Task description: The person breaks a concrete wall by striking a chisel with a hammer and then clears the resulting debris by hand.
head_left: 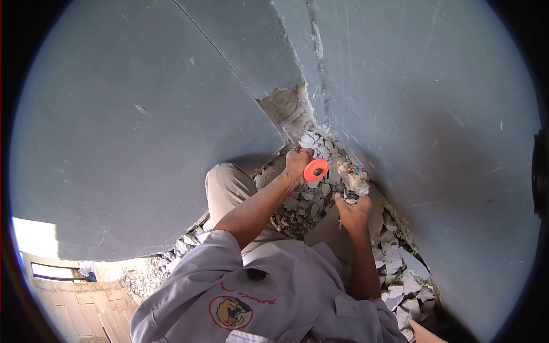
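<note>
Two hands in view, both closed. I log the left hand (298, 163) clenched round a chisel (291, 140) with an orange guard (315, 170), its blade pointing into the broken wall corner (286, 108). The right hand (353, 210) grips a dusty hammer (353, 178), whose head is just beside the guard, over rubble (303, 204).

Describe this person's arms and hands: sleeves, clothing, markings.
The left hand and right hand are both bare, with no gloves. The forearms are uncovered; the light grey sleeves end near the elbows. The grey shirt carries a round badge with red stitched lettering above it.
</note>
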`<state>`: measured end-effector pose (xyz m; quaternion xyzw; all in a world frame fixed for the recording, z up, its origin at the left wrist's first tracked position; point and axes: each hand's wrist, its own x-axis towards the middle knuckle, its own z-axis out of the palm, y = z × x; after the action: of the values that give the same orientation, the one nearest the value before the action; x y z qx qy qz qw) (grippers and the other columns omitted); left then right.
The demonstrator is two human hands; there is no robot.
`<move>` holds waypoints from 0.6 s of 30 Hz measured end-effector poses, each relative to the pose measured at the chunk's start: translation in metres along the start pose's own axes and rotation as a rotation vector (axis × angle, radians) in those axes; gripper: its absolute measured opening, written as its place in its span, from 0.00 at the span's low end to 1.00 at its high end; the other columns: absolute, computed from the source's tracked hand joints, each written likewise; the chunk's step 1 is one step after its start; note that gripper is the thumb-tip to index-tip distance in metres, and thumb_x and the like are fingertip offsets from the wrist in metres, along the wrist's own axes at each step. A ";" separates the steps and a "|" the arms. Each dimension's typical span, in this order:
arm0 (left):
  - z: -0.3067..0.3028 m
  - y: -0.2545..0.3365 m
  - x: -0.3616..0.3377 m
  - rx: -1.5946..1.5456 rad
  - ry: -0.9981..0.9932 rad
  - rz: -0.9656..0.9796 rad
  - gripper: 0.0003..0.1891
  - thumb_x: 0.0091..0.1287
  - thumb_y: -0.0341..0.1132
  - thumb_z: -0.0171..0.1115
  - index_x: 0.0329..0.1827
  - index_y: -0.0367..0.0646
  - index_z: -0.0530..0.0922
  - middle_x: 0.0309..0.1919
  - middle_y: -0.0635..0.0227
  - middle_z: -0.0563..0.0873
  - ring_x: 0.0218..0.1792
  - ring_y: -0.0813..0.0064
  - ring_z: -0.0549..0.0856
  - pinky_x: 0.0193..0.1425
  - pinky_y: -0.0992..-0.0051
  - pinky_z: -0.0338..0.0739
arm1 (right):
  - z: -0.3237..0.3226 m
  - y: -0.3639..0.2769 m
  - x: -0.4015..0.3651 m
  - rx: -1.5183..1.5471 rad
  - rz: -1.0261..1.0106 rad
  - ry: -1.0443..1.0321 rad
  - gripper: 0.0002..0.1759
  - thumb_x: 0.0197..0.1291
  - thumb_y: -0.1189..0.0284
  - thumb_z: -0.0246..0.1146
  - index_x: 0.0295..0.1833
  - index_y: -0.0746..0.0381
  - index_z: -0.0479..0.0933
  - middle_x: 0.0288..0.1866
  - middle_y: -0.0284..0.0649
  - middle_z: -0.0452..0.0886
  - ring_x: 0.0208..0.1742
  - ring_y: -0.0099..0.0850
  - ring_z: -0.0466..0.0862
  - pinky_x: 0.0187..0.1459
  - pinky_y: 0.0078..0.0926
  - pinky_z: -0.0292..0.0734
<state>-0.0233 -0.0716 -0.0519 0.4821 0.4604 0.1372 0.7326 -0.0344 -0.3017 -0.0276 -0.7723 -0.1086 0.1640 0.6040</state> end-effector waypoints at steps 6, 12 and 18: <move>0.001 0.028 0.021 -0.153 0.028 0.020 0.08 0.72 0.29 0.61 0.42 0.28 0.78 0.32 0.57 0.82 0.27 0.65 0.86 0.26 0.61 0.85 | -0.020 -0.015 0.009 0.230 -0.306 0.051 0.27 0.55 0.81 0.73 0.61 0.69 0.74 0.50 0.40 0.80 0.46 0.28 0.81 0.50 0.26 0.77; 0.025 0.064 0.017 -0.325 0.140 -0.015 0.05 0.67 0.25 0.62 0.33 0.34 0.77 0.29 0.62 0.80 0.25 0.68 0.84 0.25 0.63 0.82 | -0.040 -0.078 0.009 0.649 -0.743 0.092 0.08 0.65 0.80 0.61 0.49 0.68 0.74 0.47 0.47 0.80 0.44 0.35 0.81 0.53 0.40 0.80; 0.010 0.041 0.046 -0.365 0.028 -0.017 0.05 0.70 0.27 0.57 0.39 0.32 0.76 0.33 0.59 0.81 0.29 0.65 0.85 0.29 0.61 0.85 | 0.037 -0.006 0.050 0.119 -0.166 -0.138 0.14 0.54 0.74 0.69 0.44 0.69 0.79 0.39 0.48 0.83 0.39 0.33 0.85 0.42 0.32 0.80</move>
<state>0.0193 -0.0273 -0.0418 0.3351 0.4420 0.2187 0.8028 -0.0021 -0.2491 -0.0354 -0.7103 -0.2035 0.1722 0.6515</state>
